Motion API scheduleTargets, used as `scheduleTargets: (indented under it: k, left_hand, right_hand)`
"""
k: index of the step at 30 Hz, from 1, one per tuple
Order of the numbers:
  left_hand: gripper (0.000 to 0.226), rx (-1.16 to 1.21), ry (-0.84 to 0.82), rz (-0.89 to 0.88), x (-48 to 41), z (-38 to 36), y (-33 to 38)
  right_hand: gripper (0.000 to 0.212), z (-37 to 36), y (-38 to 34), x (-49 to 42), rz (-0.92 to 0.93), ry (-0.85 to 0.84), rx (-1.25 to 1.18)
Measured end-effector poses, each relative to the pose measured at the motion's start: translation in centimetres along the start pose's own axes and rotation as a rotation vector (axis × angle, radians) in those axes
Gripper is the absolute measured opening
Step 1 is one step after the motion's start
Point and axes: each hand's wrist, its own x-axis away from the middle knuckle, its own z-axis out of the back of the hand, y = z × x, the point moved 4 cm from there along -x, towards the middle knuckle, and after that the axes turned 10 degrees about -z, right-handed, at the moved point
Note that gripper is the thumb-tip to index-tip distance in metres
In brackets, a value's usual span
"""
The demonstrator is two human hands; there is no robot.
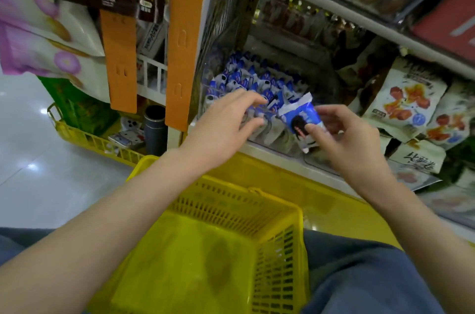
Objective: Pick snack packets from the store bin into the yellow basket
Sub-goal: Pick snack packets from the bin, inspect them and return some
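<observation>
A clear store bin [272,154] on the shelf holds several blue-and-white snack packets [246,82] standing in rows. My right hand [344,139] pinches one blue-and-white snack packet [299,118] at the bin's front right, lifted above the others. My left hand [226,123] reaches over the bin's front edge with fingers spread and relaxed, fingertips touching the packets. The yellow basket [231,198] sits below between my knees; its floor shows nothing inside.
Orange shelf posts [180,38] stand left of the bin. White bags with red-orange print [403,100] fill the shelf to the right. A second yellow basket [84,139] with goods sits on the tiled floor at left. An upper shelf edge [334,7] overhangs the bin.
</observation>
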Motion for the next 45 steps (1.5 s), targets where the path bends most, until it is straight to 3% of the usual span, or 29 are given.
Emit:
scheduleTargets:
  k: [2,5,9,12,19,27,30,33,39,45]
  left_hand:
    - [0.034,-0.165,-0.043,-0.02,-1.7,-0.3,-0.7]
    - [0.036,-0.344,-0.148,-0.002,-3.0,-1.6,-2.3]
    - [0.035,-0.435,-0.176,-0.023,-2.8,-2.1,-4.0]
    - [0.032,-0.434,-0.147,-0.041,-2.7,-2.0,-4.6]
    - [0.03,-0.405,-0.151,-0.08,-2.4,-2.0,-4.8]
    - [0.031,-0.388,-0.206,-0.103,-2.2,-1.4,-5.1]
    - [0.031,-0.414,-0.213,-0.089,-2.0,-0.6,-5.6]
    - [0.033,-0.434,-0.231,-0.062,-1.8,0.3,-6.2]
    - [0.042,-0.456,-0.318,-0.13,-1.2,1.2,-6.2]
    - [0.046,-0.459,-0.339,-0.194,-0.9,1.6,-6.5]
  right_hand:
    - [0.031,1.1,-0.7,-2.5,0.016,0.109,0.153]
    - [0.035,0.4,-1.4,-5.6,0.029,0.117,0.404]
    - [0.035,-1.6,-0.7,-8.1,-0.116,-0.031,0.716]
    - [0.032,-3.2,-0.3,-9.3,-0.283,-0.206,0.819]
    - [0.029,-5.1,0.9,-11.0,-0.442,-0.41,0.692]
    - [0.025,-6.2,1.4,-10.9,-0.478,-0.592,0.74]
    - [0.03,-6.0,0.5,-11.5,-0.387,-0.435,0.677]
    - [0.025,-6.2,-1.2,-12.3,-0.2,-0.192,0.354]
    - [0.033,-12.1,-5.1,-15.6,0.058,-0.327,0.145]
    - [0.029,-17.0,-6.2,-18.3,0.137,-0.401,0.238]
